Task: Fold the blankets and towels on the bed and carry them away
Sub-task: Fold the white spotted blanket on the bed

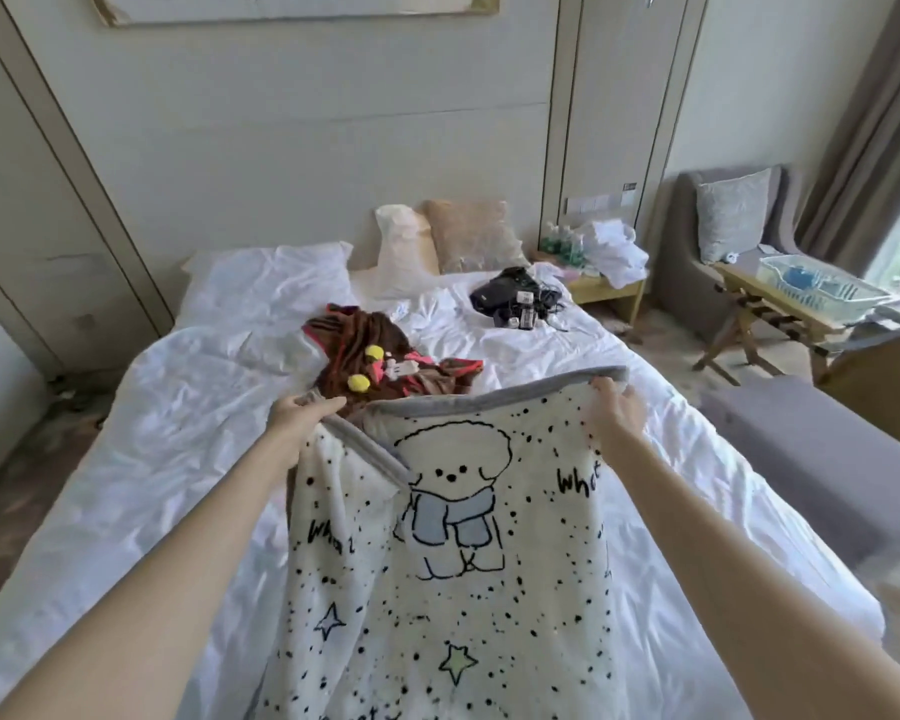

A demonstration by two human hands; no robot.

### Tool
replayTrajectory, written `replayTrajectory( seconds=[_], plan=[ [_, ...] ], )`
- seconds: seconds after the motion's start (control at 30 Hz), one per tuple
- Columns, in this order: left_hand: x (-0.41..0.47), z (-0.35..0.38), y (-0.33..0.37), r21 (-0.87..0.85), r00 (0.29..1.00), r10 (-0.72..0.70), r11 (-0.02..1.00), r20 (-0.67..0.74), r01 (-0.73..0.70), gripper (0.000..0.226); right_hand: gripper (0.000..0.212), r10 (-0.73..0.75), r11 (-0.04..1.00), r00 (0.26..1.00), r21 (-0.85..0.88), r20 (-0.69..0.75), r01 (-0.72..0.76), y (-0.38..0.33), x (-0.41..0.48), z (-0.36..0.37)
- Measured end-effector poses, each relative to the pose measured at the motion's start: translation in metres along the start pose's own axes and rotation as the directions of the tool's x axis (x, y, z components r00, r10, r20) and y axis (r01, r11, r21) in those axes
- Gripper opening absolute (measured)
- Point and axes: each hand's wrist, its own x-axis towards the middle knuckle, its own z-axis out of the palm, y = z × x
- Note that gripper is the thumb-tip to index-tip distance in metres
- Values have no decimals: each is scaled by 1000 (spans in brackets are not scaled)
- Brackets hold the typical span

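A white blanket (468,589) with a cartoon dog, black dots and a grey border hangs between my two hands over the white bed (167,459). My left hand (302,413) pinches its grey top edge at the left corner. My right hand (614,407) grips the top edge at the right corner. Just beyond the blanket lies a crumpled brown blanket (370,356) with red trim and yellow pompoms, partly hidden behind the raised edge.
Pillows (468,236) lean at the headboard. A black bag with small gadgets (515,298) lies on the bed's far right. A cluttered nightstand (604,283), a grey armchair (723,241), a folding rack with a plastic basket (811,288) and a grey bench (822,449) stand to the right.
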Motion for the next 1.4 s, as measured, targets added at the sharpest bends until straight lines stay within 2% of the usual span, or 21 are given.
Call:
replayTrajectory(
  seconds=[0.07, 0.13, 0.27, 0.37, 0.43, 0.53, 0.6, 0.67, 0.77, 0.8, 0.87, 0.93, 1.07, 1.13, 1.17, 1.27, 1.4],
  plan=[
    [11, -1, -8, -67, 995, -65, 996, -71, 60, 52, 23, 19, 999, 999, -42, -26, -20, 12, 3, 7],
    [18, 1, -17, -154, 985, -122, 983, -126, 102, 67, 22, 23, 998, 999, -66, -37, -26, 19, -1, 15],
    [9, 24, -37, -195, 975, -201, 964, -93, 180, 53, 28, 41, 999, 999, -34, 11, -40, 30, -23, 31],
    [-6, 47, -45, -254, 973, -229, 941, 11, 224, 64, 18, 21, 997, 988, -72, 155, -10, 37, -47, 41],
    [-23, 63, -47, -264, 971, -218, 935, 95, 236, 63, 17, 17, 997, 963, -80, 268, 5, 44, -65, 50],
    [-54, 86, -53, -217, 950, -180, 947, 256, 238, 33, 18, 34, 994, 912, -110, 409, 13, 56, -91, 57],
    [-75, 96, -59, -216, 930, -129, 953, 345, 212, 8, 14, -8, 993, 877, -100, 481, 64, 64, -101, 57],
    [-90, 99, -65, -205, 921, -95, 961, 378, 184, 9, 24, -62, 984, 827, -104, 558, 144, 68, -105, 51],
    [-105, 96, -69, -194, 936, -59, 972, 347, 133, 11, 38, -72, 940, 748, -207, 659, 272, 65, -104, 42],
    [-106, 94, -70, -199, 946, -59, 972, 319, 127, 8, 36, -67, 922, 752, -247, 656, 298, 65, -103, 39],
    [-106, 88, -68, -204, 968, -51, 973, 247, 103, 5, 27, -85, 899, 808, -305, 583, 315, 64, -102, 34],
    [-104, 83, -65, -164, 981, 12, 986, 191, 20, 11, 19, -99, 895, 854, -330, 510, 300, 65, -105, 31],
    [-117, 83, -63, -13, 962, 187, 982, 196, -189, 16, 12, -60, 942, 835, -246, 546, 229, 61, -117, 31],
    [-124, 84, -65, 50, 951, 261, 961, 167, -272, 19, 10, -7, 968, 796, -194, 606, 157, 56, -122, 31],
    [-126, 84, -66, 76, 944, 292, 949, 156, -306, 23, 16, 28, 978, 774, -177, 633, 110, 53, -125, 30],
    [-134, 76, -66, 106, 916, 346, 922, 204, -372, 54, 30, 113, 989, 715, -147, 690, -15, 46, -132, 22],
    [-150, 61, -64, 35, 873, 326, 931, 364, -363, 44, 24, 43, 997, 600, -77, 799, 30, 38, -138, 14]
  ],
)
